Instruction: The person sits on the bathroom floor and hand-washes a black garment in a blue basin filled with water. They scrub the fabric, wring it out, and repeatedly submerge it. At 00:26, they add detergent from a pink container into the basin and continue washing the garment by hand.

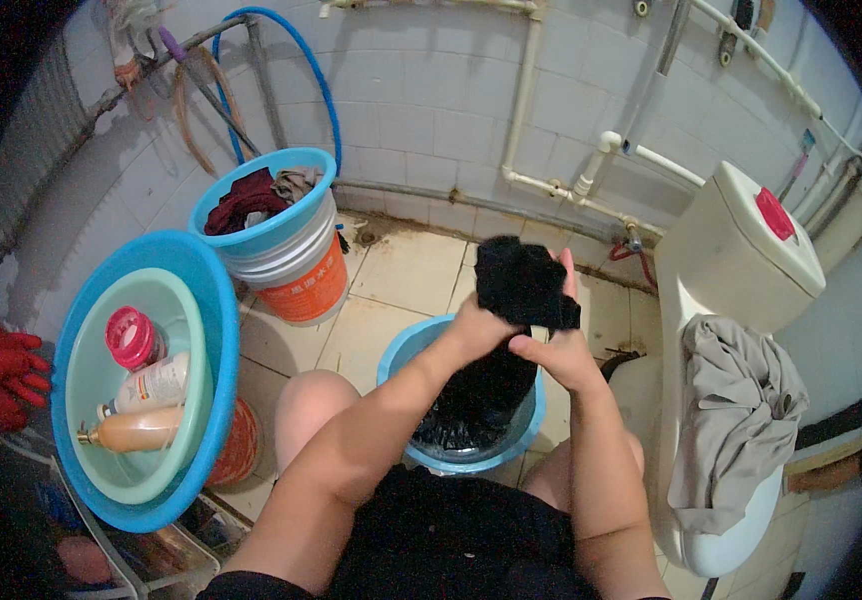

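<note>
A bunched black cloth (519,283) is held up between my two hands, above a light blue basin (388,372) on the floor between my knees. My left hand (479,328) is closed at the cloth's lower left, its fingers mostly covered by the fabric. On the other side, my right hand (563,352) grips it with the thumb across the front and fingers up along the right edge. More black fabric (476,405) lies wet in the basin; I cannot tell whether it joins the held piece.
At left, a large blue basin (223,350) bears a pale green basin (78,375) with bottles and a pink-lidded jar (134,338). Behind stands a white bucket (301,270) topped by a blue basin of clothes. At right, grey cloth (736,420) drapes over the toilet (751,250).
</note>
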`<state>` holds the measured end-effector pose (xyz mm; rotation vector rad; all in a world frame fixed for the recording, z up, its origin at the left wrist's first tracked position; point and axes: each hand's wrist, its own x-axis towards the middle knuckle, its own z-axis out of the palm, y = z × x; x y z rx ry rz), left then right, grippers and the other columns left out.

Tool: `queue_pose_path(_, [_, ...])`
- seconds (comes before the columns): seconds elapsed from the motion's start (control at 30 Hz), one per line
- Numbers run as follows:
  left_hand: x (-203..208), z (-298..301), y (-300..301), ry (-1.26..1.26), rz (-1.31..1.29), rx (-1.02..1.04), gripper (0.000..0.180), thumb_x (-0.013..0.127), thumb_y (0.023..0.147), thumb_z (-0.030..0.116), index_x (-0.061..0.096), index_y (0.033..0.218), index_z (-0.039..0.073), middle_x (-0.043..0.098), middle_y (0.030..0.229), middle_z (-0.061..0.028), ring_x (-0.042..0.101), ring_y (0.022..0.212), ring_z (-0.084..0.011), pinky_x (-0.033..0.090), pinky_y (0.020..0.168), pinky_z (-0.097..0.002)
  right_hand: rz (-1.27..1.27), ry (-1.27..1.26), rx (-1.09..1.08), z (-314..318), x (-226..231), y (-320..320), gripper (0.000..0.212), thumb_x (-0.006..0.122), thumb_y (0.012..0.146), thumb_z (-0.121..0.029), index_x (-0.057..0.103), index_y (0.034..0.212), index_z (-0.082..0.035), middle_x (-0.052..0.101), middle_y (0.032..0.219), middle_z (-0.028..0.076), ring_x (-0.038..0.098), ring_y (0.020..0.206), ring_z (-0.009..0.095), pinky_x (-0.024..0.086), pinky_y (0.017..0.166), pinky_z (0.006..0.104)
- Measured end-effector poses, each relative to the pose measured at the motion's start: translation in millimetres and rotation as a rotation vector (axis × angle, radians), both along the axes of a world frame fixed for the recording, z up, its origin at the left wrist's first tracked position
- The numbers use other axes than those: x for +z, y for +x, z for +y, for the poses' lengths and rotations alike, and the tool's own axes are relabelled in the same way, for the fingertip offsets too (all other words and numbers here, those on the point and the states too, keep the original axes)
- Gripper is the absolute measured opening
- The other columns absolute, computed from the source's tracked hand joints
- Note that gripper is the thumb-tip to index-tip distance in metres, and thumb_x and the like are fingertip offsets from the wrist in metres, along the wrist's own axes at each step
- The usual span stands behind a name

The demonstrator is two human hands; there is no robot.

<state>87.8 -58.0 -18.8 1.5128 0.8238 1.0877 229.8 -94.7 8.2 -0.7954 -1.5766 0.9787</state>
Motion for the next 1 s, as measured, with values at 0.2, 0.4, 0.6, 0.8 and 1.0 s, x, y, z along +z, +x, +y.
queue_pose_path(0.2, [36.2, -0.9, -14.8, -0.426, -0.695, 0.063, 0.022, 0.059, 0.08, 0.006, 0.06, 0.101, 0.004, 0.061, 0.09, -0.004, 0.058, 0.079, -0.0167, 0.048, 0.07, -0.0312, -0.318, -0.102, 0.101, 5.8, -49.8, -12.3, 0.13, 0.085, 0.05, -0.039, 0.0, 0.141, -0.003, 0.022, 0.142, 0.022, 0.018, 0.135, 0.031, 0.013, 0.11, 0.0392])
queue_pose_path(0.4, [48.6, -12.3, -14.7, -0.651, -0.937, -0.046, 0.021, 0.057, 0.081, 0.016, 0.055, 0.101, 0.01, 0.058, 0.076, -0.0035, 0.06, 0.065, -0.0204, 0.051, 0.06, -0.0331, -0.133, -0.326, 0.061, -2.4, -60.7, -55.4, 0.093, 0.084, 0.055, -0.023, 0.033, 0.13, -0.003, 0.043, 0.129, 0.012, 0.043, 0.118, 0.025, 0.034, 0.1, 0.0364])
queue_pose_path(0.6, [49.1, -2.0, -27.9, -0.573, -1.031, -0.05, 0.02, 0.052, 0.085, 0.023, 0.053, 0.1, 0.009, 0.06, 0.086, -0.0068, 0.061, 0.083, -0.0237, 0.05, 0.073, -0.0356, -0.023, -0.335, -0.171, 1.8, -66.3, -62.6, 0.052, 0.075, 0.061, -0.012, 0.055, 0.108, 0.0, 0.061, 0.106, 0.014, 0.058, 0.099, 0.026, 0.043, 0.088, 0.0353])
queue_pose_path(0.8, [43.4, 10.3, -50.3, -0.365, -0.56, -0.221, 0.039, 0.055, 0.088, 0.032, 0.051, 0.116, 0.005, 0.054, 0.121, -0.0114, 0.049, 0.114, -0.0216, 0.039, 0.096, -0.036, -0.214, -0.288, -0.273, 7.9, -32.3, -50.9, 0.028, 0.067, 0.066, -0.012, 0.062, 0.09, 0.001, 0.066, 0.083, 0.013, 0.063, 0.079, 0.022, 0.048, 0.071, 0.034])
queue_pose_path(1.0, [28.8, -2.0, -19.7, -0.344, -0.536, -0.111, 0.036, 0.055, 0.082, 0.016, 0.053, 0.114, -0.001, 0.064, 0.102, -0.0123, 0.06, 0.095, -0.0206, 0.045, 0.087, -0.0329, -0.268, -0.365, -0.171, 5.3, -20.9, -44.6, 0.047, 0.07, 0.066, -0.015, 0.053, 0.108, 0.0, 0.062, 0.096, 0.011, 0.06, 0.092, 0.021, 0.045, 0.081, 0.0319])
